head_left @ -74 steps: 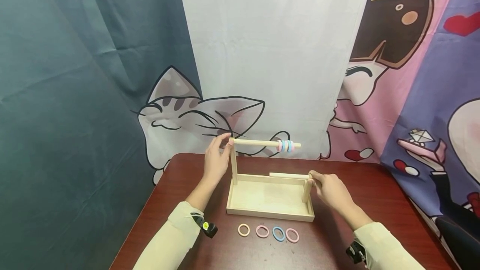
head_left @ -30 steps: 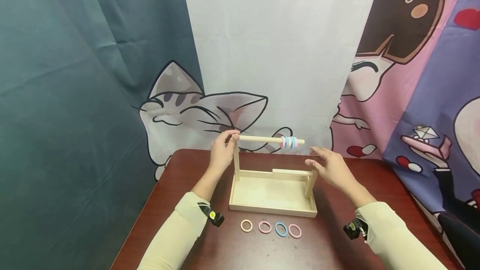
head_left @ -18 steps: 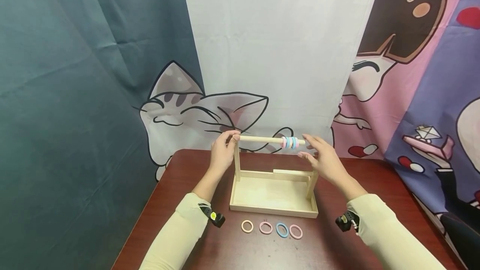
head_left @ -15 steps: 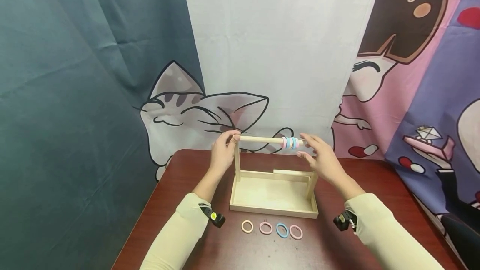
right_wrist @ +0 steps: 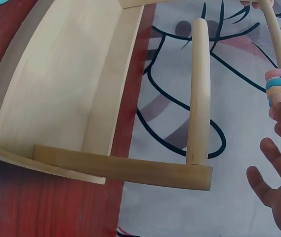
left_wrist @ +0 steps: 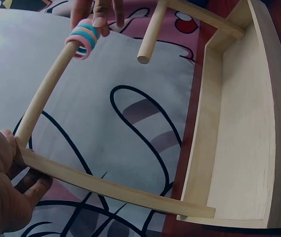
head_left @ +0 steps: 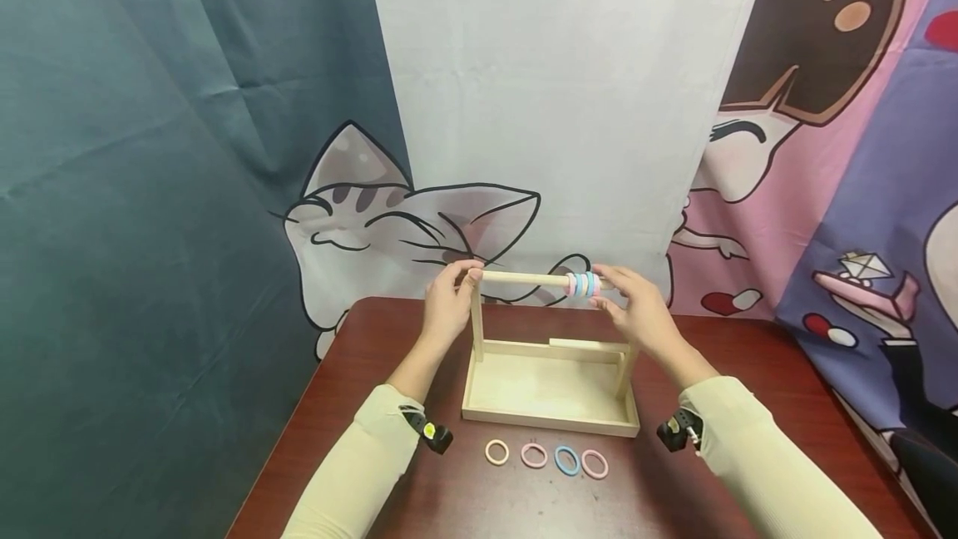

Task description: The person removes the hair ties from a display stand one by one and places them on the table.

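Note:
In the head view, my left hand (head_left: 447,306) pinches the top of the taller post (head_left: 477,327) of a wooden rack, where the upper dowel (head_left: 524,278) joins it. Several pink, blue and cream rings (head_left: 581,284) sit bunched near that dowel's free right end. My right hand (head_left: 636,310) is at this end, thumb and index finger pinching the outermost ring. The right wrist view shows its other fingers spread apart. Below, a shorter post (right_wrist: 125,168) carries the lower dowel (right_wrist: 199,94), which bears no rings. Both posts rise from a shallow wooden tray (head_left: 550,420).
Several loose rings lie in a row in front of the tray: a cream ring (head_left: 496,452), a pink ring (head_left: 534,455), a blue ring (head_left: 566,461) and another pink ring (head_left: 595,464). The brown table (head_left: 359,356) backs onto a printed curtain (head_left: 569,106).
My right hand has left the short post, risen to the upper dowel's free end, moved left and taken hold of the ring there. My left hand has kept its hold on the tall post.

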### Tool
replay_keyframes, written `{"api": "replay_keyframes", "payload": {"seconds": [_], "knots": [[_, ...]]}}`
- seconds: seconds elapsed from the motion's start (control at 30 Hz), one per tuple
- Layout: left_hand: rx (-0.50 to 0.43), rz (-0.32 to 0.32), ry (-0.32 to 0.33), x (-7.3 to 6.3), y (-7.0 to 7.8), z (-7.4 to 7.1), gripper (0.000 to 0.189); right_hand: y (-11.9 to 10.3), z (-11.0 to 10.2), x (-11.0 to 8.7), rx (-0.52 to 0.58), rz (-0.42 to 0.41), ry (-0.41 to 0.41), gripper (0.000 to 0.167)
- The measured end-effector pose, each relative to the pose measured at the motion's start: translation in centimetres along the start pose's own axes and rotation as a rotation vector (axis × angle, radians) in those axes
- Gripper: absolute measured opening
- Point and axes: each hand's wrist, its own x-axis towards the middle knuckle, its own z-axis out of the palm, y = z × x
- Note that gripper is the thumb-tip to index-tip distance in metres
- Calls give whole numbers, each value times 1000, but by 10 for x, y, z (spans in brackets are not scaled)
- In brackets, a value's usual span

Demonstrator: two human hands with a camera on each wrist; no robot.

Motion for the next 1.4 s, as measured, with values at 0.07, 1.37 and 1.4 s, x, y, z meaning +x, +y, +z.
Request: {"api": "replay_keyframes", "payload": {"seconds": [0.07,1.37,1.4], "knots": [[-5,0,0,0,0,0,29,0,0,0,9,-2,11,55],[-2,4,-3,0,-2,1,31,1,-1,2,17,-28,70,53],[-3,0,-5,0,-2,1,31,1,-1,3,17,-28,69,53]]}}
